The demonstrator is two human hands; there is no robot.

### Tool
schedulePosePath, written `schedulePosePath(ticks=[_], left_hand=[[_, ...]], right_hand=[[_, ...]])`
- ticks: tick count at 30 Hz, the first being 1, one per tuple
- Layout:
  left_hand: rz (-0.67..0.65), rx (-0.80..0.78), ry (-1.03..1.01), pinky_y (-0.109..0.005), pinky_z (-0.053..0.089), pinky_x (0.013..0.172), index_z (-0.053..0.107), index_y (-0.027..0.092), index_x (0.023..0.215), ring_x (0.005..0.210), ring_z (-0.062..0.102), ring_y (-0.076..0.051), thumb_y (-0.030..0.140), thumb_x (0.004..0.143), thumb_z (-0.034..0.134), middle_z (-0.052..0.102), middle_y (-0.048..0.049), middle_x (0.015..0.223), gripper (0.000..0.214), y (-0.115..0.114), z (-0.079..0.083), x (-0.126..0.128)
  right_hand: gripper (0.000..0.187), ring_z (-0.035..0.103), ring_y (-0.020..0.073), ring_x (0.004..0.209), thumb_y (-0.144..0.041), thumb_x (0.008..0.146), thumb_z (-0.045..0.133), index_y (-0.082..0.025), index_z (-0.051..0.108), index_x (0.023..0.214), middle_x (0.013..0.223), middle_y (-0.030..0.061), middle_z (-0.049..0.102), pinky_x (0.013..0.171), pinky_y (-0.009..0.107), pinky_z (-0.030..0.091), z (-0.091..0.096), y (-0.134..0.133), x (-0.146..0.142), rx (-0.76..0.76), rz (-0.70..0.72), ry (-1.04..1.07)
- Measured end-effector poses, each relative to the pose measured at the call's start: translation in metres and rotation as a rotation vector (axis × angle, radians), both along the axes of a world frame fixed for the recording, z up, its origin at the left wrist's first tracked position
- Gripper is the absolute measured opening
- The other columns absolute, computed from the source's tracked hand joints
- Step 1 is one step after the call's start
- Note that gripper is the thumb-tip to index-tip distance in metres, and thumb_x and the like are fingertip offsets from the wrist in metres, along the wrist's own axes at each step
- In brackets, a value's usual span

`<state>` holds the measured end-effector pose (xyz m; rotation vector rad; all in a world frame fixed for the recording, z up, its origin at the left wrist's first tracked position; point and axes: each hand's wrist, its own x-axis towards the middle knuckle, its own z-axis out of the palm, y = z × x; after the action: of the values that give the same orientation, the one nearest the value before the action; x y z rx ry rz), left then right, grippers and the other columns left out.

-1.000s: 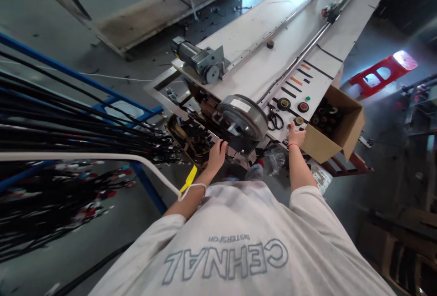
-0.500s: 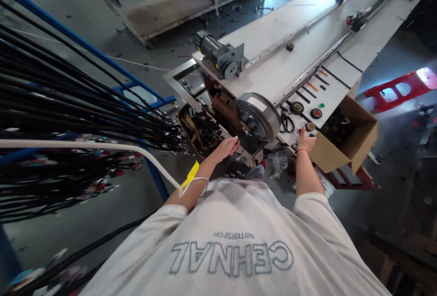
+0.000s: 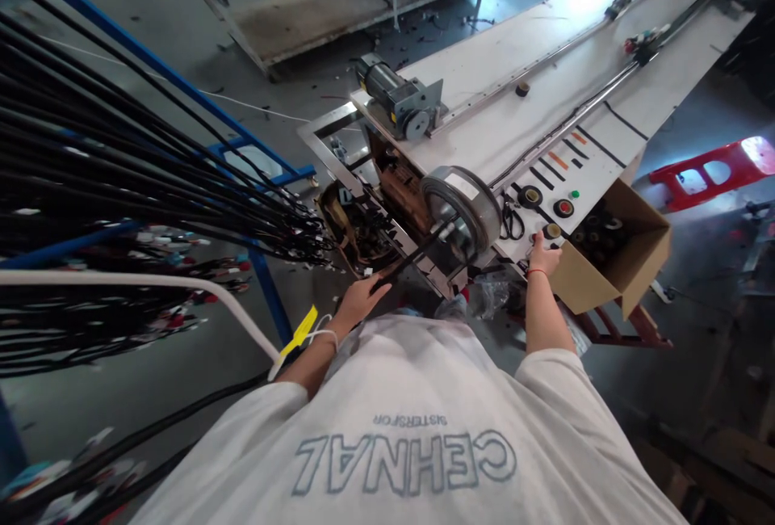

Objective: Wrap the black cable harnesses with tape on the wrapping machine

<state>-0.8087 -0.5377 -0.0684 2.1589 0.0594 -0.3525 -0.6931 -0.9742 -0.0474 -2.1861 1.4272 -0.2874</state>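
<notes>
My left hand point(image 3: 362, 299) is closed round the end of a black wire harness point(image 3: 412, 257). The harness stretches up to the right and enters the hub of a large round wheel unit point(image 3: 489, 214) at the table's end. My right hand point(image 3: 546, 257) rests at the table's near edge, thumb stretched out and apart from the fingers. It lies beside a roll of tape point(image 3: 551, 231) and the push buttons; whether the thumb presses one is hidden. Black scissors point(image 3: 512, 222) and another tape roll point(image 3: 531, 196) lie close by.
A motor with a pulley point(image 3: 416, 123) is mounted on the long white table point(image 3: 484, 133). An open cardboard box point(image 3: 645, 254) holds tape rolls at the right. Black harnesses point(image 3: 151, 161) hang from a blue rack point(image 3: 266, 299) at left. A red stool point(image 3: 714, 174) stands beyond the box.
My left hand has moved left and down, away from the wheel, and a length of black harness now stretches between them. My right hand stays at the table edge.
</notes>
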Motion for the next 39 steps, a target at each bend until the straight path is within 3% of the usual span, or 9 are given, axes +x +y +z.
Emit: schedulePosePath(ticks=[4, 12, 19, 24, 27, 29, 32, 35, 39], left_hand=[[-0.040, 0.109, -0.096, -0.031, 0.043, 0.072, 0.065, 0.018, 0.089, 0.077, 0.065, -0.026, 0.047, 0.091, 0.043, 0.068, -0.0100, 0.077, 0.037, -0.010, 0.019, 0.010], [-0.091, -0.059, -0.130, -0.027, 0.040, 0.067, 0.059, 0.018, 0.075, 0.065, 0.055, -0.018, 0.049, 0.093, 0.039, 0.061, -0.0031, 0.068, 0.040, -0.042, 0.025, 0.045], [-0.157, -0.217, -0.109, -0.026, 0.044, 0.071, 0.064, 0.015, 0.093, 0.071, 0.060, -0.018, 0.043, 0.093, 0.044, 0.066, -0.0031, 0.075, 0.034, -0.063, 0.029, 0.076], [-0.185, 0.000, -0.169, -0.027, 0.044, 0.073, 0.063, 0.016, 0.111, 0.074, 0.065, -0.021, 0.042, 0.093, 0.050, 0.069, -0.0047, 0.074, 0.034, -0.073, 0.035, 0.088], [-0.175, 0.261, -0.211, -0.028, 0.043, 0.071, 0.065, 0.015, 0.098, 0.078, 0.065, -0.024, 0.039, 0.092, 0.051, 0.067, -0.0089, 0.072, 0.029, -0.078, 0.041, 0.093], [-0.166, 0.283, -0.195, -0.028, 0.043, 0.070, 0.064, 0.013, 0.086, 0.073, 0.065, -0.023, 0.035, 0.092, 0.050, 0.064, -0.0092, 0.066, 0.027, -0.079, 0.045, 0.098], [-0.223, -0.085, 0.035, -0.027, 0.045, 0.064, 0.060, 0.014, 0.074, 0.058, 0.061, -0.018, 0.036, 0.095, 0.042, 0.058, -0.0044, 0.054, 0.035, -0.075, 0.051, 0.108], [-0.236, -0.540, 0.378, -0.028, 0.049, 0.063, 0.062, 0.013, 0.077, 0.057, 0.062, -0.016, 0.041, 0.094, 0.044, 0.064, -0.0045, 0.061, 0.037, -0.070, 0.054, 0.119], [-0.153, -0.696, 0.544, -0.028, 0.049, 0.060, 0.064, 0.012, 0.077, 0.059, 0.063, -0.017, 0.042, 0.090, 0.055, 0.066, -0.0055, 0.063, 0.034, -0.071, 0.051, 0.126]], right_hand=[[0.075, 0.055, 0.0373, 0.120, -0.066, 0.082, 0.059, -0.006, 0.048, 0.125, 0.123, 0.0279, 0.058, 0.100, 0.045, 0.044, 0.003, 0.002, -0.001, 0.011, 0.000, 0.006], [0.071, 0.056, 0.0364, 0.119, -0.066, 0.083, 0.058, -0.008, 0.048, 0.123, 0.123, 0.0274, 0.058, 0.099, 0.044, 0.045, 0.001, 0.001, 0.001, -0.001, -0.007, 0.019], [0.073, 0.055, 0.0369, 0.120, -0.067, 0.084, 0.056, -0.007, 0.047, 0.125, 0.126, 0.0272, 0.057, 0.100, 0.045, 0.044, -0.003, -0.001, 0.001, -0.017, 0.002, 0.026], [0.074, 0.055, 0.0370, 0.119, -0.070, 0.083, 0.054, -0.008, 0.047, 0.123, 0.124, 0.0275, 0.057, 0.099, 0.045, 0.045, -0.006, -0.003, 0.001, -0.024, 0.002, 0.032], [0.074, 0.056, 0.0367, 0.118, -0.071, 0.083, 0.053, -0.009, 0.048, 0.122, 0.124, 0.0270, 0.057, 0.098, 0.046, 0.045, -0.006, -0.003, 0.002, -0.021, 0.002, 0.040], [0.074, 0.056, 0.0370, 0.118, -0.070, 0.083, 0.053, -0.008, 0.049, 0.123, 0.124, 0.0273, 0.057, 0.099, 0.046, 0.045, -0.006, -0.003, 0.002, -0.015, -0.001, 0.043], [0.075, 0.055, 0.0377, 0.119, -0.069, 0.083, 0.054, -0.006, 0.049, 0.123, 0.124, 0.0279, 0.057, 0.100, 0.046, 0.044, -0.006, -0.002, 0.002, -0.017, -0.004, 0.030], [0.073, 0.055, 0.0373, 0.119, -0.068, 0.083, 0.056, -0.007, 0.048, 0.122, 0.123, 0.0274, 0.058, 0.100, 0.046, 0.044, -0.006, -0.003, 0.002, -0.020, -0.002, 0.023], [0.073, 0.056, 0.0368, 0.119, -0.068, 0.083, 0.055, -0.008, 0.048, 0.123, 0.124, 0.0271, 0.057, 0.099, 0.045, 0.045, -0.005, -0.002, 0.001, -0.018, -0.002, 0.018]])
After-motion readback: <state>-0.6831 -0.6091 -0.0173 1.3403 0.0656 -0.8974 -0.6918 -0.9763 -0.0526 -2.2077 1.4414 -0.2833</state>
